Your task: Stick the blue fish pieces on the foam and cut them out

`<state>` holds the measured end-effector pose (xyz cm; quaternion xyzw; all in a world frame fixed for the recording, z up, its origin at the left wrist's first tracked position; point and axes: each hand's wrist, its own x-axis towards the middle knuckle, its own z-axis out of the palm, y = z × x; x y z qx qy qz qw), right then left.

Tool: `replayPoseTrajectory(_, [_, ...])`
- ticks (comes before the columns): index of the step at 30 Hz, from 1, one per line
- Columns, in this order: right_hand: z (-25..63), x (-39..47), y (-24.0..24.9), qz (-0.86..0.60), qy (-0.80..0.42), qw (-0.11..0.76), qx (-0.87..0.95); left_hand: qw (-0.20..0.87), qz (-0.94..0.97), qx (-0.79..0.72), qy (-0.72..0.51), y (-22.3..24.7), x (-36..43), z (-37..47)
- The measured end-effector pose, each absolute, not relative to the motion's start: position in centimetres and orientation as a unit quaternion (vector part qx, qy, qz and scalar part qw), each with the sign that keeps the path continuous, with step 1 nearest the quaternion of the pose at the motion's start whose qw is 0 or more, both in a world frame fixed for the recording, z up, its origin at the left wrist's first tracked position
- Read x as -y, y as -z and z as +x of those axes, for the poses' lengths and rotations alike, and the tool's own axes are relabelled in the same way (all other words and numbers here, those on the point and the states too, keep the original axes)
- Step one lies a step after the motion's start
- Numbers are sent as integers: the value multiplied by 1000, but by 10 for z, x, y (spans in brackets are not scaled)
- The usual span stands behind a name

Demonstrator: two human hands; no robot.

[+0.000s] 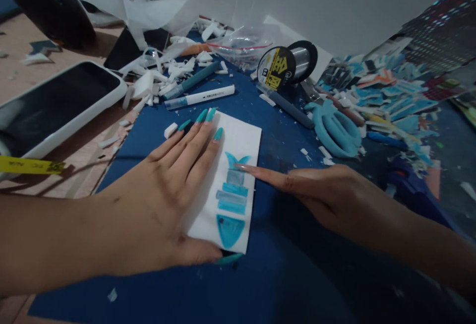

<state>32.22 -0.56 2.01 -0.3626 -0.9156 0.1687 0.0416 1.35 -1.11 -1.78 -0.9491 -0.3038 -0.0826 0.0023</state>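
My left hand (174, 185) lies flat on a white card (245, 133), fingers spread and thumb at the card's near edge. Along the card's right side runs a row of blue pieces shaped like a fish. The head piece (230, 229), with a dark eye dot, is nearest me. Several strips (235, 190) form the body, and a forked tail piece (232, 159) is at the far end. My right hand (316, 190) reaches in from the right with its index finger stretched out, the tip at the tail piece. Its other fingers are curled beneath and partly hidden; I see nothing held.
Beneath the card is a blue mat (148, 294). Markers (211, 95), a wire spool (286, 66) and light-blue-handled scissors (336, 128) lie beyond. White scraps (178, 68) and blue cut pieces (394, 91) are heaped around. A phone (67, 100) and dark bottle (52, 6) stand left.
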Motion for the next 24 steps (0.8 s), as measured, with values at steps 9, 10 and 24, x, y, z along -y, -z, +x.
replayPoseTrajectory(9, [320, -1, -23, -337, -162, 39, 927, -10, -947, 308, 94, 19, 12, 16])
replayPoseTrajectory(10, [320, -1, -23, -335, -164, 40, 927, -13, -947, 308, 93, 20, 13, 16])
replayPoseTrajectory(24, [309, 2, -39, -340, -80, -14, 937, 28, -951, 291, 104, 18, 11, 18])
